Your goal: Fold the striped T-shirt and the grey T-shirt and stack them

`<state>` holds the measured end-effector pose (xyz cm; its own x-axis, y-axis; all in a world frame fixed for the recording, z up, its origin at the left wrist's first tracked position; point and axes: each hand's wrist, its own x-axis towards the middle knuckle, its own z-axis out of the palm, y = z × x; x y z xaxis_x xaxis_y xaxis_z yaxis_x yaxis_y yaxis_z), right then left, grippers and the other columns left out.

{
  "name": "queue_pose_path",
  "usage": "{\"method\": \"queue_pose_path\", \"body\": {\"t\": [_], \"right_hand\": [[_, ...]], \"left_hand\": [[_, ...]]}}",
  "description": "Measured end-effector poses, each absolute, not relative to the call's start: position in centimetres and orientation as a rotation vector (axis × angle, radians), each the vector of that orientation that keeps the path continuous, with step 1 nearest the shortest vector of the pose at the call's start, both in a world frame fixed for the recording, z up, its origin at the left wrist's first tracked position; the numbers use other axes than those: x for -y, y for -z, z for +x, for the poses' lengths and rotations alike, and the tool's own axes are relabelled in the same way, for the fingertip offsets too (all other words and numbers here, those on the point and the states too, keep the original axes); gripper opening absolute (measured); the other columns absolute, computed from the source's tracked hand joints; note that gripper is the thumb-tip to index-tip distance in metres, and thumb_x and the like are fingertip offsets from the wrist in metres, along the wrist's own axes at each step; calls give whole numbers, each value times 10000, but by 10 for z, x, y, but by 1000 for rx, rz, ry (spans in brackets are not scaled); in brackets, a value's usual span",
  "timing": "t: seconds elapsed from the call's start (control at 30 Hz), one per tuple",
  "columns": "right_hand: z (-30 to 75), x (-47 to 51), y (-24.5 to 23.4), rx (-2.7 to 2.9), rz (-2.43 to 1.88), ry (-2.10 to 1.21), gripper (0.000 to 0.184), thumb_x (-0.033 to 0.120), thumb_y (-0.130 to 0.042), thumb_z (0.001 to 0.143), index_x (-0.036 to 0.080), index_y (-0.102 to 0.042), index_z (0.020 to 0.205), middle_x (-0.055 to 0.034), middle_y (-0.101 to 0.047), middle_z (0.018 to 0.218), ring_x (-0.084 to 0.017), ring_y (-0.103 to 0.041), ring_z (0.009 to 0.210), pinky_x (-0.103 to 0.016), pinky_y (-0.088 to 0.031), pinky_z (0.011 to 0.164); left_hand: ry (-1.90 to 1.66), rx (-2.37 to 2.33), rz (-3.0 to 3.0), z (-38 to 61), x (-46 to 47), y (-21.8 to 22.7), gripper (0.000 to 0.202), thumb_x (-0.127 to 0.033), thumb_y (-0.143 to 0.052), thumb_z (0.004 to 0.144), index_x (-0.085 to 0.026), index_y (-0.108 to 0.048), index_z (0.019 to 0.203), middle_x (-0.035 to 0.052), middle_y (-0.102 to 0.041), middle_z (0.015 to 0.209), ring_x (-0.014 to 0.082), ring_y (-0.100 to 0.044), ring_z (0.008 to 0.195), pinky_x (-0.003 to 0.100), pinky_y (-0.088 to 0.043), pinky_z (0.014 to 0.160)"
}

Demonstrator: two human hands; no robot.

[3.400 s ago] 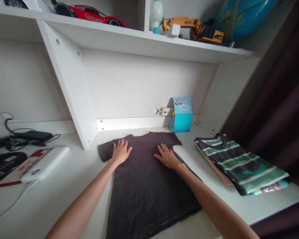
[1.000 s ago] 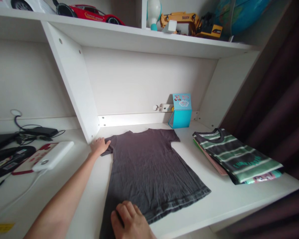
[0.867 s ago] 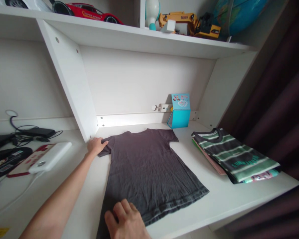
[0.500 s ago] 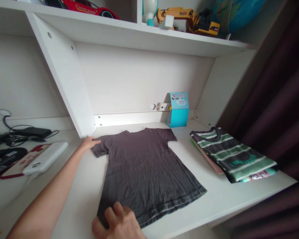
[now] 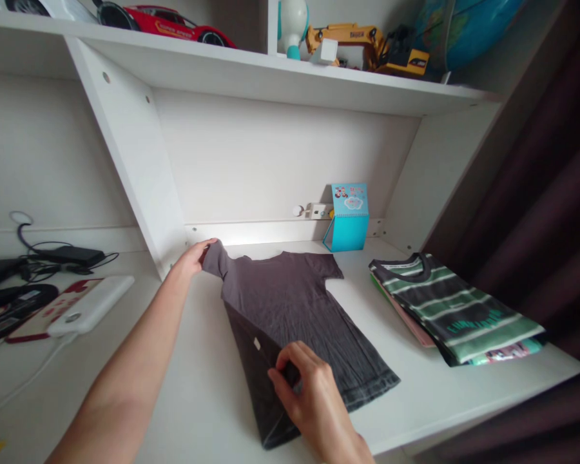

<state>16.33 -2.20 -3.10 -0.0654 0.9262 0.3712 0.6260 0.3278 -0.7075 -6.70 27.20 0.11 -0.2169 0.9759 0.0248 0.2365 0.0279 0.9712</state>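
Note:
A dark grey T-shirt (image 5: 290,296) lies on the white desk with its neckline toward the back wall. My left hand (image 5: 196,256) pinches its left sleeve and holds it raised off the desk. Lower down, my right hand (image 5: 309,393) grips the shirt's left side near the hem. That side is lifted and folded inward over the body, and a small white tag shows along the seam. The right sleeve and the right part of the hem lie flat.
On the right sits a stack of folded clothes (image 5: 444,303), a green-striped shirt on top. A blue desk calendar (image 5: 348,219) stands by the wall socket (image 5: 319,211). Leftward are a white power bank (image 5: 91,308), cables and a black adapter (image 5: 72,255). Toys line the overhead shelf (image 5: 290,74).
My left hand has lifted the sleeve and moved right. My right hand has carried the shirt's left side up and rightward, folding it over the body.

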Motion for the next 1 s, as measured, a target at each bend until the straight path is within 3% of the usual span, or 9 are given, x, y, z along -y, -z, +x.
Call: {"method": "queue_pose_path", "body": {"t": [0.2, 0.43, 0.57, 0.67, 0.73, 0.83, 0.93, 1.0], "right_hand": [[197, 32, 51, 1694, -1418, -485, 138, 182, -439, 802, 209, -549, 882, -37, -548, 850, -137, -570, 656, -196, -444, 495], [210, 39, 76, 1764, -1484, -416, 162, 151, -461, 775, 209, -578, 871, -36, -574, 831, -157, -593, 686, -248, -500, 625], [212, 44, 81, 1809, -1544, -371, 160, 190, -472, 796, 209, -595, 896, -40, -571, 827, -149, -583, 627, -250, -506, 585], [214, 46, 76, 1850, -1639, -168, 246, 244, -465, 831, 203, -585, 1041, -111, -563, 991, -215, -601, 796, -348, -524, 692], [213, 44, 70, 1937, -1633, -37, 310, 257, -460, 844, 195, -566, 1129, -167, -511, 1172, -286, -544, 1016, -441, -487, 817], [203, 39, 64, 2163, -1508, -44, 406, 302, -480, 853, 219, -493, 1249, -156, -359, 1376, -323, -351, 1244, -485, -406, 934], [188, 34, 71, 2376, -1393, -129, 588, 483, -503, 827, 295, -330, 1357, -130, -279, 1423, -345, -252, 1285, -540, -359, 951], [177, 32, 83, 2445, -1352, -105, 668, 593, -473, 797, 319, -278, 1374, -138, -295, 1408, -367, -264, 1269, -585, -356, 923]], "left_hand": [[-1254, -1235, 1089, 29, -289, 1, 118, -254, -643, 669, -153, -593, 637, 26, -621, 577, 153, -612, 551, 239, -485, 494], [-1354, -1155, 1028, 92, -292, 48, 67, -183, -595, 694, -148, -597, 750, 17, -650, 622, 145, -648, 653, 222, -501, 591], [-1354, -1177, 1164, 95, -293, 64, 198, -275, -522, 788, -123, -587, 896, 83, -687, 822, 160, -656, 792, 243, -509, 698], [-1318, -1232, 1350, 90, -288, 69, 329, -325, -460, 838, -106, -530, 1074, 143, -647, 1031, 192, -625, 929, 312, -475, 824], [-1275, -1276, 1497, 85, -279, 71, 369, -309, -494, 820, -131, -505, 1144, 147, -589, 1157, 218, -553, 1068, 358, -395, 938], [-1147, -1304, 1751, 75, -260, 79, 426, -318, -563, 770, -177, -530, 1171, 109, -461, 1323, 245, -334, 1269, 378, -231, 1052], [-738, -1500, 2183, 63, -242, 91, 535, -462, -492, 797, -210, -473, 1269, 102, -281, 1434, 324, -114, 1334, 471, -143, 1057], [-450, -1673, 2378, 56, -234, 98, 598, -579, -363, 821, -270, -388, 1332, 98, -211, 1460, 369, -71, 1329, 535, -133, 1030]]}}
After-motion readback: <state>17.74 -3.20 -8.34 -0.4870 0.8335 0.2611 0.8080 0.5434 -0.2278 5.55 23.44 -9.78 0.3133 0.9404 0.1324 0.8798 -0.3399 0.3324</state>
